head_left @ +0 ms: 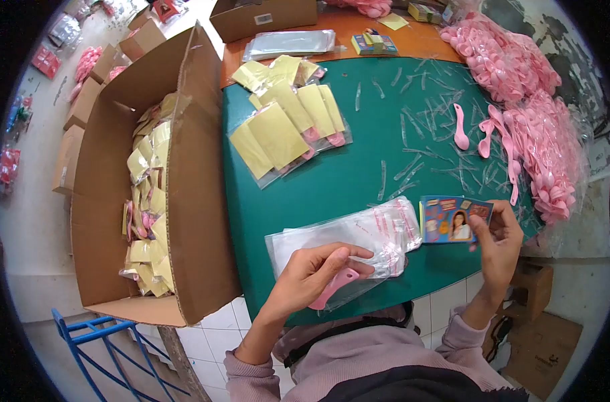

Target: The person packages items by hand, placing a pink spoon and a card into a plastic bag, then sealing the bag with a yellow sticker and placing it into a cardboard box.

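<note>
My left hand is closed around a pink spoon, its handle end beside my fingers. It hovers over the stack of clear plastic bags, and one bag's clear film spreads around the spoon. At the right, my right hand grips a blue printed card with a portrait on it, thumb on the front face. A yellow edge shows at the card's left side, right beside the bag stack's flaps.
Filled bags with yellow cards lie on the green table. A tall cardboard box of similar packets stands left. Clear strips, loose pink spoons and bulging bags of spoons occupy the right side.
</note>
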Demonstrator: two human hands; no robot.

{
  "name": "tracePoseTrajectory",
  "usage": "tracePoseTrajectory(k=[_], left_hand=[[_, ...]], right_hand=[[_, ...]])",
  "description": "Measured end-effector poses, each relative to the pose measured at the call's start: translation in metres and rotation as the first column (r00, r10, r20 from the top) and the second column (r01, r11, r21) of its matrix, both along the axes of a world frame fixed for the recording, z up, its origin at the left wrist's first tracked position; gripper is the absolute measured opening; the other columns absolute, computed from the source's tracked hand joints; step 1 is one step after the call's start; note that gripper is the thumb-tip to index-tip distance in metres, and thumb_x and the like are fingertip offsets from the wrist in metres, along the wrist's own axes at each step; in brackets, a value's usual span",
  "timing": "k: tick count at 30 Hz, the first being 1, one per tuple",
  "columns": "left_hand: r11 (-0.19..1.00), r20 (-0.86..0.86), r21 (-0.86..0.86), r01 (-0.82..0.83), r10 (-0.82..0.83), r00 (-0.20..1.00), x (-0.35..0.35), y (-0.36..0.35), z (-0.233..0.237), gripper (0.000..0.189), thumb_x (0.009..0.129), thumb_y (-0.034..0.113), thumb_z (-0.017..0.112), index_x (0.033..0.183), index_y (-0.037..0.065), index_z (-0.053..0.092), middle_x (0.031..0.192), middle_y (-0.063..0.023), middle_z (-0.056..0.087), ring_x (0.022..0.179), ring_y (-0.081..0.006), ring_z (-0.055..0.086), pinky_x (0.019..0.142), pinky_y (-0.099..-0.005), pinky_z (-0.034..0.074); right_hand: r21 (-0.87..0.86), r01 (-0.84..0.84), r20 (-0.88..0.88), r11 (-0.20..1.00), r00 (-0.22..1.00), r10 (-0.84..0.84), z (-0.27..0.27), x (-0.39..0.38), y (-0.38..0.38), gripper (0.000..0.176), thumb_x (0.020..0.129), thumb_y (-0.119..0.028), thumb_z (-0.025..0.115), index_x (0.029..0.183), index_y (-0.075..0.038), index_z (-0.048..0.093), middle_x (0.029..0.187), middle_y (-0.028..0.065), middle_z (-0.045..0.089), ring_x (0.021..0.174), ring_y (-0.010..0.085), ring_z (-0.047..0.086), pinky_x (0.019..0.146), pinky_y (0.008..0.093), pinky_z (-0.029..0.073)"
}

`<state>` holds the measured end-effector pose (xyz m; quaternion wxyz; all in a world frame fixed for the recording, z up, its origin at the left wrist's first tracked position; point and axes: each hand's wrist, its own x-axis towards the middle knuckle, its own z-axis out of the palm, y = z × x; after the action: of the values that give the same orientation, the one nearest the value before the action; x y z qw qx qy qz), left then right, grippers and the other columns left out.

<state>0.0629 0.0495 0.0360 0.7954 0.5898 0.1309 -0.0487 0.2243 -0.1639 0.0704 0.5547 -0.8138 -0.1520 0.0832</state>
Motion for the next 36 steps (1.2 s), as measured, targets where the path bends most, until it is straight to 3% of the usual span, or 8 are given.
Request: tracePoseTrajectory(k=[6,10,12,20,24,29,32,36], left_hand=[[0.999,-0.022,0.048,0.005,-0.004,1.0,0.0,-0.004,-0.003,0.033,0.097,0.02,0.037,0.105,-0.004,0.058,0.086,-0.0115,0.066,0.084,-0.0138,0.063,0.074,-0.0235,0.048],[0.999,-0.002,0.049,0.006,-0.006,1.0,-0.002,-0.001,-0.001,0.033,0.096,0.02,0.037,0.104,-0.003,0.059,0.086,-0.011,0.066,0.084,-0.0124,0.062,0.073,-0.0238,0.048],[0.999,0.031,0.045,0.016,-0.017,0.999,-0.003,-0.002,-0.002,0.033,0.096,0.02,0.037,0.104,-0.003,0.059,0.087,-0.0109,0.066,0.084,-0.012,0.062,0.074,-0.0239,0.048],[0.992,-0.075,0.123,0.014,-0.005,0.997,0.0,-0.003,-0.003,0.036,0.096,0.024,0.039,0.101,-0.005,0.059,0.081,-0.0111,0.066,0.078,-0.013,0.062,0.069,-0.0235,0.048],[0.954,-0.077,0.295,0.045,-0.024,0.997,-0.001,-0.003,-0.004,0.03,0.094,0.024,0.043,0.102,0.0,0.06,0.074,-0.0079,0.067,0.063,-0.009,0.06,0.055,-0.0239,0.046],[0.859,-0.122,0.446,0.253,-0.222,0.968,0.007,-0.013,0.016,0.025,0.091,0.022,0.048,0.101,0.004,0.063,0.067,-0.0147,0.062,0.059,-0.0256,0.062,0.055,-0.0298,0.046],[0.795,-0.066,0.581,0.177,-0.171,0.983,0.0,-0.026,0.004,0.046,0.088,0.026,0.054,0.128,0.007,0.041,0.068,-0.017,0.062,0.059,-0.0307,0.06,0.056,-0.0338,0.046],[0.689,-0.142,0.705,0.167,-0.093,0.985,-0.004,-0.032,0.008,0.077,0.083,0.035,0.058,0.141,0.01,0.014,0.076,-0.0167,0.065,0.067,-0.0354,0.063,0.063,-0.0356,0.048]], right_hand=[[0.121,-0.439,-0.087,0.89,0.889,0.45,0.008,-0.015,0.032,0.017,0.077,0.003,0.063,0.091,0.0,0.053,0.08,0.0052,0.06,0.066,0.0062,0.056,0.048,0.0185,0.045],[0.265,-0.327,-0.163,0.907,0.912,0.376,0.003,-0.01,0.035,0.016,0.079,0.002,0.062,0.091,0.0,0.052,0.079,0.0051,0.059,0.066,0.007,0.056,0.048,0.0194,0.046],[0.143,-0.143,0.112,0.979,0.985,0.127,-0.012,0.001,0.035,0.016,0.079,0.002,0.061,0.091,0.0,0.051,0.078,0.0056,0.059,0.065,0.008,0.056,0.047,0.0202,0.047],[0.377,-0.245,-0.172,0.893,0.929,0.327,-0.011,-0.02,0.036,0.011,0.081,0.002,0.059,0.088,0.0,0.051,0.078,0.0055,0.059,0.064,0.008,0.056,0.047,0.02,0.047],[-0.007,-0.528,-0.12,0.849,0.843,0.524,-0.004,-0.017,0.03,0.013,0.076,-0.001,0.065,0.081,0.001,0.053,0.073,0.006,0.058,0.06,0.0098,0.056,0.049,0.023,0.044],[-0.157,-0.786,-0.119,0.599,0.617,0.778,0.0,-0.016,0.037,0.018,0.072,-0.008,0.066,0.083,-0.001,0.054,0.072,0.0095,0.056,0.063,0.0212,0.058,0.056,0.0303,0.044],[-0.43,-0.796,-0.162,0.427,0.533,0.83,-0.004,-0.028,0.044,0.021,0.074,-0.013,0.063,0.089,-0.003,0.053,0.082,0.0115,0.056,0.074,0.0315,0.056,0.062,0.0367,0.044],[-0.182,-0.821,0.026,0.542,0.547,0.837,-0.023,-0.03,0.044,0.018,0.071,-0.01,0.066,0.082,-0.002,0.055,0.075,0.0109,0.055,0.067,0.0286,0.055,0.059,0.0364,0.043]])
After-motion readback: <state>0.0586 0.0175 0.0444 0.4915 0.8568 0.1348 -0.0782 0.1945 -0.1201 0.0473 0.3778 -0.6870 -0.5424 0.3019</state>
